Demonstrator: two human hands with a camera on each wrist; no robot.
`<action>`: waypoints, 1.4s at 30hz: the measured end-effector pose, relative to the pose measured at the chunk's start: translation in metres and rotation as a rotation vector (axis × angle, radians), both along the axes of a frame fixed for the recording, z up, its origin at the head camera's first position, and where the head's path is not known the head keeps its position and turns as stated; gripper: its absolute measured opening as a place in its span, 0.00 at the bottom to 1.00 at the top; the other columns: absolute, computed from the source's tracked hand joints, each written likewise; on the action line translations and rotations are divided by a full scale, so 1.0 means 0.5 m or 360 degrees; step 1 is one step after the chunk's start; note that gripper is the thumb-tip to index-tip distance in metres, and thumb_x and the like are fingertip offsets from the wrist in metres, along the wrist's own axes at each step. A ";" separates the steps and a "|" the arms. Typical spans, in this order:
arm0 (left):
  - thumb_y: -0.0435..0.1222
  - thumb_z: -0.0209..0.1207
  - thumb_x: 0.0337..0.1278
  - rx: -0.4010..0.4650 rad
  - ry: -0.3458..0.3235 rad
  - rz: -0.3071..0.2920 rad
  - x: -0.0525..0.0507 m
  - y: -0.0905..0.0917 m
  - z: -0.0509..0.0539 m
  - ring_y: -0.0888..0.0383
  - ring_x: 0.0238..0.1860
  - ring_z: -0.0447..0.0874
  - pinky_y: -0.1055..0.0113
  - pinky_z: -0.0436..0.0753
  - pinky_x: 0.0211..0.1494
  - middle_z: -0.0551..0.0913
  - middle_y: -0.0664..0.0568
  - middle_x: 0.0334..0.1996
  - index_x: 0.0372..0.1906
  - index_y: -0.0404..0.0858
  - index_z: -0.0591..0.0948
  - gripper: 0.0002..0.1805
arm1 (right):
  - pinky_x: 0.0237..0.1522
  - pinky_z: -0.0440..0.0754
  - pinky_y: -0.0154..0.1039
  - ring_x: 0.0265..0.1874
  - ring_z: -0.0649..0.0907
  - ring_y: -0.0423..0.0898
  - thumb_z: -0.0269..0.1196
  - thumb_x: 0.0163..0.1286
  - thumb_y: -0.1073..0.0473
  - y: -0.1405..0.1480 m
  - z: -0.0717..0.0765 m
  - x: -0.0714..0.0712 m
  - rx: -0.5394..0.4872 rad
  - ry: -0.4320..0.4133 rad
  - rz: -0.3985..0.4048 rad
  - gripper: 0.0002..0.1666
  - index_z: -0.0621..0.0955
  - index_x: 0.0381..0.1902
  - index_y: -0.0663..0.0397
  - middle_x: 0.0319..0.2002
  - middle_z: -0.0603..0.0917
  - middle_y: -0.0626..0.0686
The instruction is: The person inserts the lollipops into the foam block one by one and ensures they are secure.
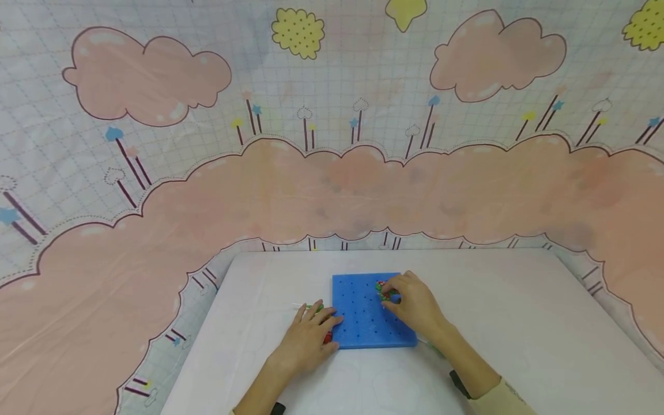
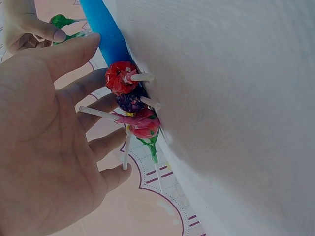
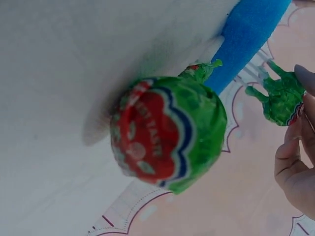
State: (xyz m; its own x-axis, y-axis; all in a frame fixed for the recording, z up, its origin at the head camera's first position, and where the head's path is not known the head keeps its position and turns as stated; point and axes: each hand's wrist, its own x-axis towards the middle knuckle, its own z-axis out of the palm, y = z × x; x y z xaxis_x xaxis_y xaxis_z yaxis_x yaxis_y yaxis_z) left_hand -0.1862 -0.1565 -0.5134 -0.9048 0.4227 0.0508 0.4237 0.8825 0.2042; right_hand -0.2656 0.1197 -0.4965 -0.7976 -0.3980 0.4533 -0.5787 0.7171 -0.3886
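Observation:
A blue foam board (image 1: 358, 311) with rows of small holes lies on the table. At its upper right, my right hand (image 1: 417, 305) pinches a green-wrapped lollipop (image 3: 283, 103), its stick pointing toward the board. Another green lollipop (image 2: 61, 20) stands beside it. My left hand (image 1: 306, 340) rests by the board's left edge, fingers spread and touching that edge. Close to its fingers lie several lollipops: a red one (image 2: 118, 78), a dark purple one (image 2: 130, 102) and a pink one (image 2: 143, 124) with a green wrapper part. In the head view the left hand partly hides them.
A green and red lollipop (image 3: 167, 132) lies on the table near the right wrist, right of the board. The white table (image 1: 519, 323) extends around the board. A patterned cloth (image 1: 332, 190) hangs behind it.

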 end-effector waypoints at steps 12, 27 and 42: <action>0.50 0.64 0.71 0.0009 -0.0004 -0.0007 0.002 -0.004 -0.002 0.39 0.80 0.59 0.34 0.57 0.80 0.71 0.47 0.76 0.73 0.47 0.77 0.30 | 0.41 0.85 0.34 0.41 0.77 0.39 0.82 0.57 0.58 0.009 0.006 0.010 -0.0067 -0.0069 0.0043 0.16 0.89 0.42 0.44 0.42 0.88 0.39; 0.51 0.63 0.71 0.0007 0.0015 -0.0017 -0.005 -0.005 -0.009 0.39 0.80 0.58 0.34 0.56 0.80 0.71 0.47 0.76 0.73 0.47 0.76 0.30 | 0.36 0.82 0.34 0.39 0.81 0.45 0.82 0.57 0.55 0.046 0.021 0.023 -0.0038 0.0014 0.0035 0.15 0.89 0.41 0.46 0.39 0.86 0.43; 0.50 0.63 0.72 0.0017 -0.0011 -0.0016 -0.005 -0.005 -0.007 0.39 0.80 0.58 0.34 0.56 0.80 0.70 0.47 0.76 0.73 0.47 0.76 0.30 | 0.37 0.83 0.35 0.39 0.81 0.42 0.79 0.62 0.48 0.096 0.021 0.043 0.0065 -0.0116 -0.0044 0.10 0.88 0.38 0.38 0.39 0.85 0.41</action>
State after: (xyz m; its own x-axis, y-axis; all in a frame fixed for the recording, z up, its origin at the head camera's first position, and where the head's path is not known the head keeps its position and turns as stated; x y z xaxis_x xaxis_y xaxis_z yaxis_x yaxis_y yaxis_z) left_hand -0.1889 -0.1592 -0.5170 -0.9008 0.4314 0.0489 0.4312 0.8758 0.2167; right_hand -0.2441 0.1679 -0.4858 -0.8389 -0.3923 0.3773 -0.5295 0.7485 -0.3991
